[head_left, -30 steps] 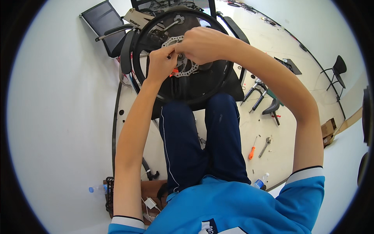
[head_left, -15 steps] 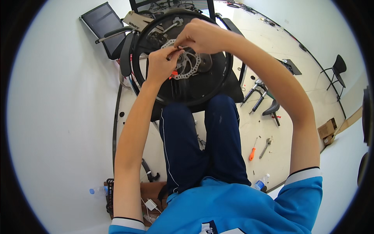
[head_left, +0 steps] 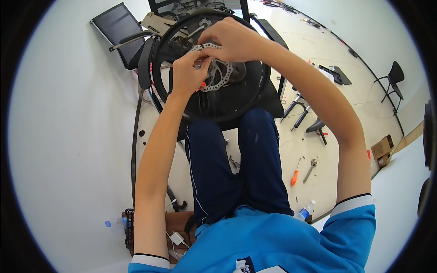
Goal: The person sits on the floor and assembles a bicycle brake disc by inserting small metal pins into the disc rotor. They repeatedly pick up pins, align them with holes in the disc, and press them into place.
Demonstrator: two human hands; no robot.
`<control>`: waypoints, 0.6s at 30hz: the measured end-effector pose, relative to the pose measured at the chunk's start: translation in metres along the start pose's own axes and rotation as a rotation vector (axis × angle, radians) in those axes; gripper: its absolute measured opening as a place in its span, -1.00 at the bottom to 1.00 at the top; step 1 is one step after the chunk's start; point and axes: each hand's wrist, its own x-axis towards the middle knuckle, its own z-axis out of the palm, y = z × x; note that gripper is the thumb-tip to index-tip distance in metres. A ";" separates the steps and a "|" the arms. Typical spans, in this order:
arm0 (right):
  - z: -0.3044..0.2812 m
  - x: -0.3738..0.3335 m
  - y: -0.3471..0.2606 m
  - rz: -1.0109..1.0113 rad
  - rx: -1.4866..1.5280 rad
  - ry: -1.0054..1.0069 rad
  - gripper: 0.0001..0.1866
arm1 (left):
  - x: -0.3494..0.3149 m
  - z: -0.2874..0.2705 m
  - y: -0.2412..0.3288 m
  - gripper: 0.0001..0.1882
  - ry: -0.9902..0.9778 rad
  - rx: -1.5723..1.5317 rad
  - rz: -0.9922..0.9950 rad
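A bicycle wheel with a black rim (head_left: 267, 75) rests flat on a black chair seat (head_left: 273, 103) in front of my knees. At its centre sits a silver brake disc (head_left: 226, 78) full of holes, partly covered by my hands. My left hand (head_left: 185, 75) is closed in a pinch just above the disc's near left part. Curled over the disc's far side, my right hand (head_left: 234, 42) has its fingertips pressed together close to the left ones. Whatever is between the fingers is too small or hidden to make out. Something orange-red (head_left: 202, 85) shows beside the disc.
A pale bicycle frame part (head_left: 157, 23) lies behind the wheel, near a second chair (head_left: 117, 32). On the floor at right are a fork (head_left: 300, 117), a saddle (head_left: 315, 126), an orange-handled screwdriver (head_left: 295, 176), an adjustable wrench (head_left: 310, 170) and a plastic bottle (head_left: 306, 211).
My right hand has shifted slightly left and its fingers have changed pose, uncovering more of the disc's far edge. My left hand stays almost in place, still pinching.
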 end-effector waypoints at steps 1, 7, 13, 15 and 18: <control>0.005 0.000 0.003 -0.069 0.002 0.036 -0.69 | -0.001 0.001 0.000 -0.85 0.004 0.012 0.009; 0.002 0.006 -0.002 0.026 0.086 -0.103 -0.73 | -0.003 0.002 -0.003 -0.87 0.021 -0.054 -0.044; 0.002 0.009 -0.002 0.005 0.114 -0.110 -0.74 | -0.002 0.004 -0.008 -0.86 -0.019 0.021 -0.030; -0.001 0.012 -0.005 0.027 0.162 -0.198 -0.75 | -0.004 0.002 -0.011 -0.86 -0.056 0.037 -0.058; 0.001 0.013 -0.011 -0.050 0.186 -0.213 -0.75 | 0.001 -0.001 -0.013 -0.87 -0.087 0.057 -0.021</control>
